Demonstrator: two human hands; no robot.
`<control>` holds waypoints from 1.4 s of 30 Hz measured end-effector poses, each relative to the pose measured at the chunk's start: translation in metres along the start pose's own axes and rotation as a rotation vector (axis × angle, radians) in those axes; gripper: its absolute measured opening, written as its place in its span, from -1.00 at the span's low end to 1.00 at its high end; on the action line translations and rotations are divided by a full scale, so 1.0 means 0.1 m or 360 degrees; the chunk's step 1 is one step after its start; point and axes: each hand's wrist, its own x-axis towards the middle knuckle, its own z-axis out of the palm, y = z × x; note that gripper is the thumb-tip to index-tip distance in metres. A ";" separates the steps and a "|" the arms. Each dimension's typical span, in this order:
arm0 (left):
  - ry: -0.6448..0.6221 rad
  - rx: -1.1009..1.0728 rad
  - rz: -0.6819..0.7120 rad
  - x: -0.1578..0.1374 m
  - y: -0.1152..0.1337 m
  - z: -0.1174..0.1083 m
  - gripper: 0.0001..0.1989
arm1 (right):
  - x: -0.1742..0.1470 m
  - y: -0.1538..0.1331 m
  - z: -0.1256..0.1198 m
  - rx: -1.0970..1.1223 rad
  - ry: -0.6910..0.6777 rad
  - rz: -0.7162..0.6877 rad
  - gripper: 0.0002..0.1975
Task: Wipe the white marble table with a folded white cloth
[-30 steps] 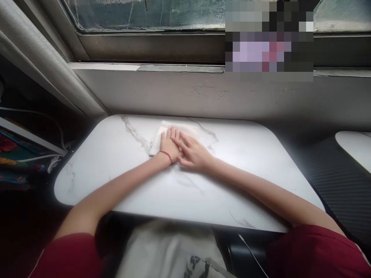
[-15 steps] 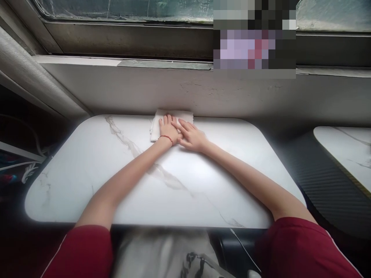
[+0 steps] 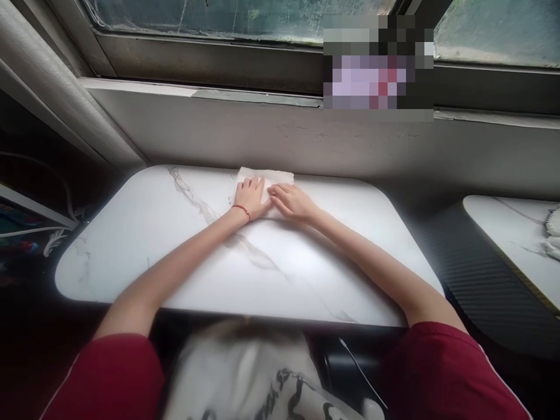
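A folded white sheet, which looks like a paper towel (image 3: 265, 174), lies at the far edge of the white marbled tabletop (image 3: 262, 291). My left hand (image 3: 251, 196), with a red string bracelet at the wrist, rests flat on its left part, fingers stretched and thumb out to the right. On the right part lies my right hand (image 3: 295, 202), palm down, its fingers extended close together and their tips near my left thumb. Both hands cover much of the sheet, so its lower part is mostly hidden.
Behind the table rises a pale wall (image 3: 219, 128) below a window ledge. Further right stands another marbled table (image 3: 503, 227) with a whitish item (image 3: 553, 233) at the frame edge. A white cable (image 3: 363, 373) hangs below the near edge; more cables lie at left.
My right fingers have drawn back off my left hand and now rest beside it. My left hand sits slightly lower and further left on the sheet. The whole view has shifted a little.
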 end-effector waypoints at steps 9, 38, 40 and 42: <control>-0.0015 0.0032 0.0453 -1.18 -0.10 -0.32 -0.57 | -0.37 -1.12 -0.41 -0.0458 -0.0449 -0.0032 -0.65; -0.0213 -0.0351 0.0962 -0.21 0.37 0.04 -0.10 | -0.27 -0.59 -0.89 -0.0379 -0.1089 0.0743 -0.41; -0.0162 -0.0302 0.0933 -0.02 0.41 0.14 -0.15 | -0.22 -0.45 -0.82 -0.0365 -0.1065 0.0832 -0.25; -0.0142 -0.0251 0.0894 0.15 0.47 0.21 -0.16 | -0.19 -0.36 -0.75 -0.0428 -0.1093 0.0926 -0.12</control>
